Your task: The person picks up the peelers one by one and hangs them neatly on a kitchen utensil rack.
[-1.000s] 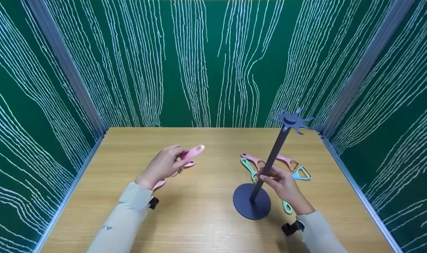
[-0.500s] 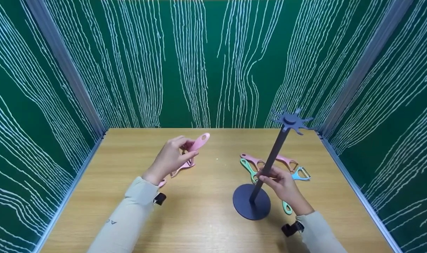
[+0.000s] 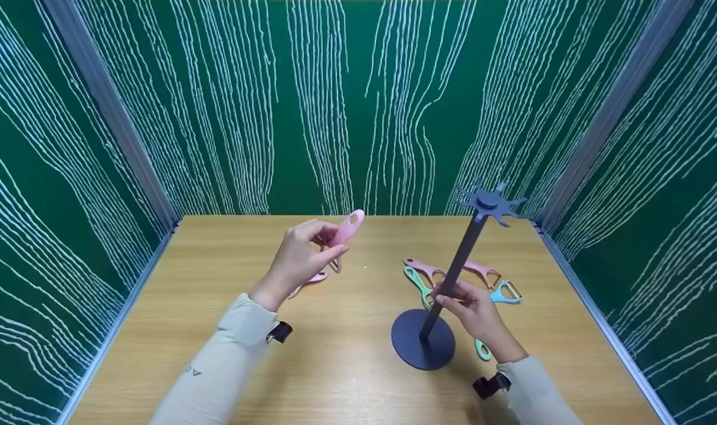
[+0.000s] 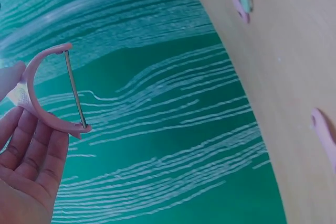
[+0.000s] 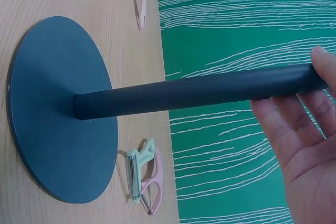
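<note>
My left hand (image 3: 302, 254) pinches a pink peeler (image 3: 350, 224) by its handle, the holed end pointing up. In the left wrist view the peeler's curved head (image 4: 35, 90) and metal blade face away from the fingers. Behind that hand lies another pink peeler (image 3: 318, 277), partly hidden. My right hand (image 3: 475, 310) grips the pole of a dark stand (image 3: 463, 251), fingers and thumb round it. The stand has a round base (image 5: 58, 145) on the table and a ring of hooks (image 3: 489, 202) on top; nothing hangs from them.
Around the right hand lie more peelers: a pink one (image 3: 418, 264), a green one (image 3: 415, 277), another pink one (image 3: 481, 270) and a blue one (image 3: 504, 293). A green handle (image 3: 482, 349) shows beside the right wrist. Green walls with white lines enclose the wooden table (image 3: 346, 366).
My left hand has lifted the pink peeler and moved it up and to the right, away from the pink peeler lying below. The right hand and the stand have stayed in place.
</note>
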The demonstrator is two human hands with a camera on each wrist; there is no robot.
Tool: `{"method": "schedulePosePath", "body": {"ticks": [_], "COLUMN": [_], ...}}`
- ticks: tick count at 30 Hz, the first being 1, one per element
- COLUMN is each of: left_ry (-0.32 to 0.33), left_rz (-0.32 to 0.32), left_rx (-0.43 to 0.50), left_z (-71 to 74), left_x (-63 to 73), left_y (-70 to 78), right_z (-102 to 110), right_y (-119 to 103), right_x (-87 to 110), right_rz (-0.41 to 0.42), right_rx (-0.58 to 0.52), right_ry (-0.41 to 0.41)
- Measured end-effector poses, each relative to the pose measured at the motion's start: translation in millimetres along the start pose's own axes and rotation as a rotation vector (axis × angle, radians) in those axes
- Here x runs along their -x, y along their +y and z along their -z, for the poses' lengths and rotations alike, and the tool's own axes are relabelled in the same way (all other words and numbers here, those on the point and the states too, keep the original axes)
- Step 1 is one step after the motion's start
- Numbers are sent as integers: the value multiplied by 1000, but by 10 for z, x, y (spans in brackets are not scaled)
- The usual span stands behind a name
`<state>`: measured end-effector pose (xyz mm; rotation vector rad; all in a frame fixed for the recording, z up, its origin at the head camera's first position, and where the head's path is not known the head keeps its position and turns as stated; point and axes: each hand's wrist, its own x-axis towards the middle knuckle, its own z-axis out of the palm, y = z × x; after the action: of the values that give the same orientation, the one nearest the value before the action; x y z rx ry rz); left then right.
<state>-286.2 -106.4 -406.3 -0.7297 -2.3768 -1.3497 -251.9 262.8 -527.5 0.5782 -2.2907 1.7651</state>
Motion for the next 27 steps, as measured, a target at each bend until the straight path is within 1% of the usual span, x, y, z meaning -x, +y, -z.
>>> {"method": "schedulePosePath", "body": {"ticks": [6,11,17,20,27], "left_ry": [9,22,35,31,23], "left_rz": [-37,-88,-109,-124,-192], "left_rx": [39,28,39,50,76], "left_z": [-17,-41,-76,-108,-205], "left_x": [-35,-80,-131,-161,-235], "left_y": [135,240,366,440,596], "right_z": [-1,7,-16,-20,-17], "right_y": [-7,-17,-15,-4,28], "right_x": [-3,-6,-10,-14,-21], "right_rz": [-4,-7,-16,1,41], "right_rx": [-5,-6,-51,-62,-64], "right_ry": [-2,-3,10,8,-5]}}
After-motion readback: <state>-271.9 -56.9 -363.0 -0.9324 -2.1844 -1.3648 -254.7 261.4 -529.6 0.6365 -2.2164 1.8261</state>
